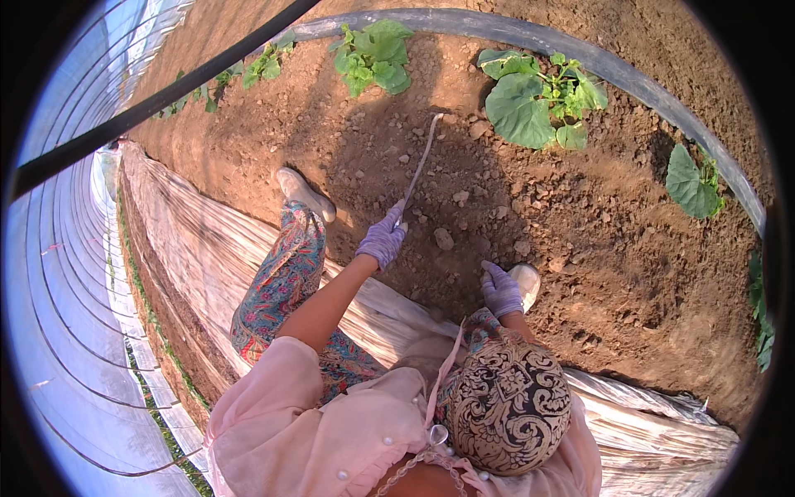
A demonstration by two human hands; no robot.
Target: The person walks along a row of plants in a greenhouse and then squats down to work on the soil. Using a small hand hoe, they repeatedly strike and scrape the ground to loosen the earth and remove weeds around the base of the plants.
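Note:
My left hand [384, 241], in a purple-and-white knit glove, grips one end of a thin, slightly curved stick-like tool [421, 163]. The tool reaches forward over the brown soil, its pale tip near the ground; its material is unclear. My right hand [502, 291], gloved alike, is low beside my right shoe [525, 284]. Its fingers look partly bent, and I cannot tell whether anything is in them. Ahead and to the right grows a broad-leaved young plant [528, 102], beyond the tool's tip. Dry clods [443, 238] lie between the hands.
A black hose [497, 23] curves behind a row of plants, including one leafy plant [374, 57] and another [692, 180]. A dark bar [155, 102] crosses the upper left. Crumpled plastic sheeting [199, 214] lies under my legs. The plastic greenhouse wall [62, 298] stands left.

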